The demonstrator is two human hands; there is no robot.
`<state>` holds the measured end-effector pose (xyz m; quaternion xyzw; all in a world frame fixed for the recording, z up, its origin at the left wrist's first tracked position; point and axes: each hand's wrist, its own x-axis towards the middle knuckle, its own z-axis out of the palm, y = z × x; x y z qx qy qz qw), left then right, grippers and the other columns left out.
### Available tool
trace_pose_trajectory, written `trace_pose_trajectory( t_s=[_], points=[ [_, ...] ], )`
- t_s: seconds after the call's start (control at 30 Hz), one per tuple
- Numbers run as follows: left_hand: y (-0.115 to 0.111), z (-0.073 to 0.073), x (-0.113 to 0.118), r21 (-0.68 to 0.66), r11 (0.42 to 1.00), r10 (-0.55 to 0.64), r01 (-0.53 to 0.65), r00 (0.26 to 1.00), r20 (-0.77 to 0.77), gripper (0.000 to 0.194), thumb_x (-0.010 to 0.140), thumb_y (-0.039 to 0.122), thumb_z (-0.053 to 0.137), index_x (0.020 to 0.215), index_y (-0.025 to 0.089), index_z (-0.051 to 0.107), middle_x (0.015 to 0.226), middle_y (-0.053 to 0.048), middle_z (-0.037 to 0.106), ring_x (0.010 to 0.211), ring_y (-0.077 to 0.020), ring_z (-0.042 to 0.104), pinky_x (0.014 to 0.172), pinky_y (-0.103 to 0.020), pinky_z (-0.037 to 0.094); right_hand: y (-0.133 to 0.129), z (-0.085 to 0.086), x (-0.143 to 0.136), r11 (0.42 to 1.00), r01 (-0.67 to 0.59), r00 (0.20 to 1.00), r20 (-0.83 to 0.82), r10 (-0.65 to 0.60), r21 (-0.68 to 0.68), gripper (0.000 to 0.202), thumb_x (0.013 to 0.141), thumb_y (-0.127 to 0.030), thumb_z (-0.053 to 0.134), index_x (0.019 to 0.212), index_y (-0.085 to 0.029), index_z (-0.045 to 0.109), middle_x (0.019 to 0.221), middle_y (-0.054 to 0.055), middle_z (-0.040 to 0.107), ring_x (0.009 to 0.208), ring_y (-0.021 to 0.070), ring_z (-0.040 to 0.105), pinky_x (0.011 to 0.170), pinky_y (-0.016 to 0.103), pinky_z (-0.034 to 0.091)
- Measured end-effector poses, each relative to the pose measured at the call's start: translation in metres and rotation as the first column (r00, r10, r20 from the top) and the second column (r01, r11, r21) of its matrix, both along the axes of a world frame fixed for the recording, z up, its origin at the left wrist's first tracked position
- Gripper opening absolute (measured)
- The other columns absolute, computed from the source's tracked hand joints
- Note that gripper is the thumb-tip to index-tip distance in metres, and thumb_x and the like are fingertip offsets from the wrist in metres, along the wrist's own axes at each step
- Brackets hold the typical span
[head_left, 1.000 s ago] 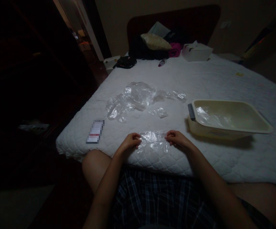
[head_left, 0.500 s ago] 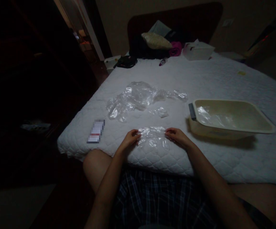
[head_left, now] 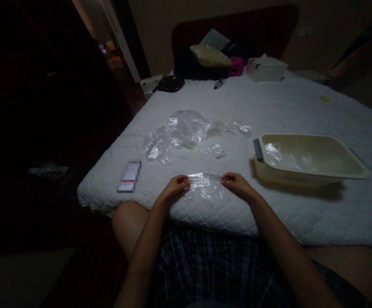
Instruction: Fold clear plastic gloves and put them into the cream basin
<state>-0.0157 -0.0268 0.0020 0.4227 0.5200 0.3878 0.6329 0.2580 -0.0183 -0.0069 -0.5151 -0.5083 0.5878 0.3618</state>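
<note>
A clear plastic bag (head_left: pixel 204 186) is stretched between my hands over the near edge of the bed (head_left: pixel 288 113). My left hand (head_left: pixel 177 187) pinches its left upper corner, and my right hand (head_left: pixel 235 183) pinches the right one. The bag's lower part hangs loose and crinkled toward my lap. Just beyond it lies a small folded piece of clear plastic (head_left: pixel 216 150). Farther back, a heap of crumpled clear plastic (head_left: pixel 187 126) spreads across the quilted cover.
To my right stands a cream plastic basin (head_left: pixel 301 173) with grey handles and clear plastic inside. A phone (head_left: pixel 129 176) lies at the left. Along the far end are a white box (head_left: pixel 266 68), a pillow (head_left: pixel 209 55) and a dark bag (head_left: pixel 171 83).
The bag between my hands has shifted slightly, its upper edge dipping a little and its folds catching the light differently. Both hands keep their pinch in nearly the same place.
</note>
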Motion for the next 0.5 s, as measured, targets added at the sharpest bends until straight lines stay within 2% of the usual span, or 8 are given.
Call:
trace_pose_trajectory(
  t_s=[0.13, 0.27, 0.43, 0.5],
  points=[
    [0.001, -0.003, -0.003, 0.036, 0.998, -0.052, 0.051, 0.999, 0.004, 0.041, 0.053, 0.023, 0.074, 0.09, 0.012, 0.058, 0.077, -0.001, 0.056, 0.049, -0.0037, 0.046, 0.041, -0.017, 0.033, -0.001, 0.004, -0.001, 1.0, -0.013, 1.0, 0.007, 0.013, -0.027, 0.039, 0.058, -0.042, 0.07, 0.082, -0.014, 0.057, 0.057, -0.004, 0.051, 0.046, 0.0061, 0.041, 0.042, 0.019, 0.027],
    [0.001, -0.006, 0.0, 0.039, 0.999, -0.035, 0.036, 0.999, -0.022, 0.037, 0.053, 0.019, 0.071, 0.088, 0.011, 0.058, 0.074, 0.0, 0.056, 0.047, -0.0039, 0.045, 0.04, -0.017, 0.03, 0.002, 0.0, 0.001, 0.999, -0.041, 0.999, 0.016, 0.041, -0.029, 0.037, 0.058, -0.041, 0.071, 0.08, -0.014, 0.059, 0.063, -0.001, 0.055, 0.051, 0.0072, 0.045, 0.046, 0.02, 0.031],
    [0.002, -0.009, 0.004, 0.019, 0.999, 0.037, -0.036, 0.999, -0.025, 0.034, 0.051, 0.017, 0.069, 0.083, 0.011, 0.059, 0.064, 0.003, 0.054, 0.045, -0.0042, 0.043, 0.041, -0.018, 0.028, 0.005, -0.008, 0.004, 0.998, -0.055, 0.998, -0.002, 0.055, -0.017, 0.036, 0.056, -0.038, 0.072, 0.08, -0.014, 0.06, 0.067, -0.001, 0.057, 0.055, 0.0081, 0.048, 0.051, 0.021, 0.034],
    [0.001, -0.009, 0.005, 0.021, 1.0, 0.008, -0.008, 0.999, -0.041, 0.027, 0.053, 0.018, 0.068, 0.078, 0.01, 0.061, 0.06, 0.002, 0.054, 0.045, -0.0049, 0.044, 0.042, -0.018, 0.028, 0.004, -0.009, 0.004, 0.999, -0.053, 0.999, -0.005, 0.053, 0.009, 0.036, 0.055, -0.038, 0.072, 0.079, -0.014, 0.06, 0.068, -0.001, 0.057, 0.057, 0.0087, 0.049, 0.053, 0.022, 0.035]
  ],
)
